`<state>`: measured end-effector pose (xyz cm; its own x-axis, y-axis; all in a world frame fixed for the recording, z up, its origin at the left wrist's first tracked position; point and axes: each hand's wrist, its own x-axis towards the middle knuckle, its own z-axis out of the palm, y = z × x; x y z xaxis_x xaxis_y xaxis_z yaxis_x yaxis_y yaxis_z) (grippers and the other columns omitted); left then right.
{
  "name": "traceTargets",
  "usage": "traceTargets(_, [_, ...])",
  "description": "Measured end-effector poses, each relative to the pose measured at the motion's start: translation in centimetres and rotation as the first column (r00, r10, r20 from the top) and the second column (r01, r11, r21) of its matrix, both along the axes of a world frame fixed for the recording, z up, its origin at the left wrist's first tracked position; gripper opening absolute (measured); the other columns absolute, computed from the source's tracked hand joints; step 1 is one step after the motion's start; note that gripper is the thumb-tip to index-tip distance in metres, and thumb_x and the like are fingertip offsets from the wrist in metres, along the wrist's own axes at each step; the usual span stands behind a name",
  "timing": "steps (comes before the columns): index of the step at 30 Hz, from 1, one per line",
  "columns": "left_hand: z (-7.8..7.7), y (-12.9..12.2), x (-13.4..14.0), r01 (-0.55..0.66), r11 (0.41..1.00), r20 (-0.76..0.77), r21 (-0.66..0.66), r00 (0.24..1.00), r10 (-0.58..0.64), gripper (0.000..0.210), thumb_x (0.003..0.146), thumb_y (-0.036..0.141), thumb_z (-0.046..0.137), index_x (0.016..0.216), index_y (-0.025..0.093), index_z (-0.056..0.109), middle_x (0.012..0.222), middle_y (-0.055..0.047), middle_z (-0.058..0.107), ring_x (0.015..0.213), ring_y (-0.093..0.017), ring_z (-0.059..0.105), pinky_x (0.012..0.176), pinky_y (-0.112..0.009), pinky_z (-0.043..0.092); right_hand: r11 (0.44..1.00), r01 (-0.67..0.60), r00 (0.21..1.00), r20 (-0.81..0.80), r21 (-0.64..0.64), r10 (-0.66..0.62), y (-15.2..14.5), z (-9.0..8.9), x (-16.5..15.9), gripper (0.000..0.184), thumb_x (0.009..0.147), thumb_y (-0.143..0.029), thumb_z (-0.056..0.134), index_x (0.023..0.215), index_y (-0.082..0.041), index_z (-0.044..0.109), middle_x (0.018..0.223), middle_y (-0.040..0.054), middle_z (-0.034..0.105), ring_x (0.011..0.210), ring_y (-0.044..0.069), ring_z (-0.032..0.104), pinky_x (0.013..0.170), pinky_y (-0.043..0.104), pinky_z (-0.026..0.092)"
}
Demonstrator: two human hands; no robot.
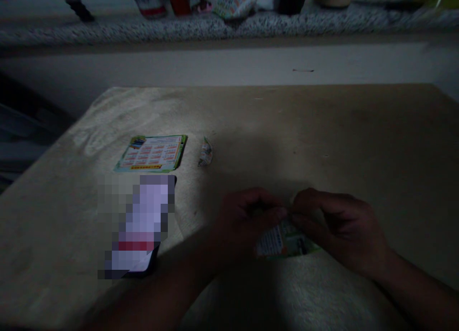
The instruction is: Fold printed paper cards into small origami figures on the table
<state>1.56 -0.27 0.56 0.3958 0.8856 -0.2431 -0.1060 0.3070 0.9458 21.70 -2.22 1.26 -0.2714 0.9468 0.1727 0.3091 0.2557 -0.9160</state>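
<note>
A green and white printed card [287, 240] lies low at the front of the table, partly hidden under my fingers. My left hand [247, 214] pinches near its upper edge, thumb and forefinger pressed together. Close beside those fingertips, my right hand [337, 223] pinches too, its thumb and forefinger meeting at the same edge. The light is dim, so whether the card is one sheet or several layers cannot be made out. Farther back, a small torn, crumpled piece of printed paper [205, 152] lies to the left of my hands.
A stack of printed cards [152, 153] sits on the tabletop [247, 115] at the left. In front of it lies a phone [143, 226] with a lit, blurred screen. Behind the table, a speckled stone ledge [201, 30] bears a crumpled packet [234, 5] and several containers.
</note>
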Motion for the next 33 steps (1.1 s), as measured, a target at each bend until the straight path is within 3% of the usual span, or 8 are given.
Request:
traceTargets(7, [0.1,0.8,0.2,-0.02,0.954,0.148,-0.3,0.987,0.067,0.023,0.065,0.03,0.087,0.068,0.015,0.069,0.06,0.003,0.063,0.05,-0.008,0.055,0.049,-0.021,0.045,0.964,-0.116,0.987,-0.137,-0.24,0.084,0.0,-0.2,0.6,0.021,0.093,-0.031,0.067,0.077,-0.018,0.065,0.067,-0.0005,0.06,0.059,0.012,0.053,0.053,0.023,0.045])
traceTargets(14, [0.2,1.2,-0.2,-0.061,0.96,0.155,-0.274,0.982,0.107,0.023,0.068,0.029,0.084,0.071,0.015,0.067,0.062,0.003,0.064,0.052,-0.009,0.058,0.05,-0.021,0.046,0.971,-0.117,0.982,-0.173,-0.207,0.082,0.0,-0.2,0.8,0.018,0.093,-0.028,0.067,0.078,-0.019,0.066,0.066,-0.0002,0.06,0.059,0.012,0.054,0.053,0.023,0.046])
traceTargets(17, [0.2,0.8,-0.4,-0.073,0.992,0.059,-0.107,0.995,0.08,0.02,0.076,0.031,0.08,0.074,0.017,0.066,0.065,0.003,0.063,0.054,-0.009,0.057,0.052,-0.021,0.046,0.989,-0.066,0.991,-0.121,-0.133,0.05,0.1,-0.2,0.3,0.017,0.091,-0.024,0.067,0.075,-0.019,0.064,0.064,-0.0007,0.061,0.056,0.011,0.054,0.051,0.023,0.046])
traceTargets(19, [0.1,0.5,-0.6,-0.06,0.985,-0.093,0.161,0.993,0.076,0.017,0.082,0.03,0.076,0.075,0.017,0.068,0.067,0.002,0.064,0.059,-0.01,0.058,0.056,-0.022,0.047,0.993,-0.006,0.997,-0.071,-0.118,-0.002,0.2,-0.2,-0.1,0.019,0.09,-0.024,0.068,0.072,-0.019,0.064,0.062,-0.0004,0.062,0.054,0.011,0.054,0.049,0.022,0.046])
traceTargets(22, [0.2,-0.1,-0.9,0.037,0.79,-0.246,0.612,0.958,0.146,0.01,0.087,0.025,0.071,0.08,0.018,0.072,0.069,0.0,0.066,0.063,-0.012,0.06,0.061,-0.024,0.047,0.99,0.076,0.997,-0.013,-0.121,-0.078,0.3,-0.2,-0.4,0.024,0.088,-0.028,0.069,0.067,-0.019,0.063,0.061,0.0007,0.063,0.054,0.012,0.055,0.047,0.023,0.045])
traceTargets(25, [0.3,-0.3,-1.0,0.07,0.68,-0.248,0.73,0.954,0.168,0.007,0.089,0.022,0.07,0.084,0.019,0.074,0.069,0.0,0.065,0.062,-0.011,0.059,0.061,-0.023,0.046,0.988,0.09,0.996,0.028,-0.129,-0.088,0.4,0.0,-0.2,0.025,0.088,-0.03,0.069,0.066,-0.018,0.065,0.062,0.0013,0.065,0.055,0.012,0.056,0.049,0.023,0.044])
traceTargets(30, [0.0,0.6,-0.8,-0.007,0.941,-0.203,0.339,0.976,0.08,0.018,0.087,0.032,0.074,0.077,0.018,0.071,0.064,0.002,0.063,0.056,-0.01,0.056,0.056,-0.022,0.046,0.971,0.06,0.998,0.0,-0.233,-0.061,0.6,0.0,0.2,0.024,0.089,-0.033,0.07,0.07,-0.017,0.07,0.061,0.0,0.063,0.054,0.011,0.055,0.05,0.023,0.044])
traceTargets(33, [-0.5,1.5,-0.7,0.013,0.994,-0.17,0.11,0.985,0.006,0.02,0.087,0.037,0.072,0.083,0.017,0.07,0.07,0.001,0.067,0.058,-0.011,0.059,0.054,-0.022,0.046,0.96,0.055,0.998,0.001,-0.275,-0.057,0.7,-0.6,0.3,0.027,0.089,-0.035,0.071,0.069,-0.018,0.067,0.064,0.0004,0.065,0.055,0.012,0.056,0.05,0.024,0.044])
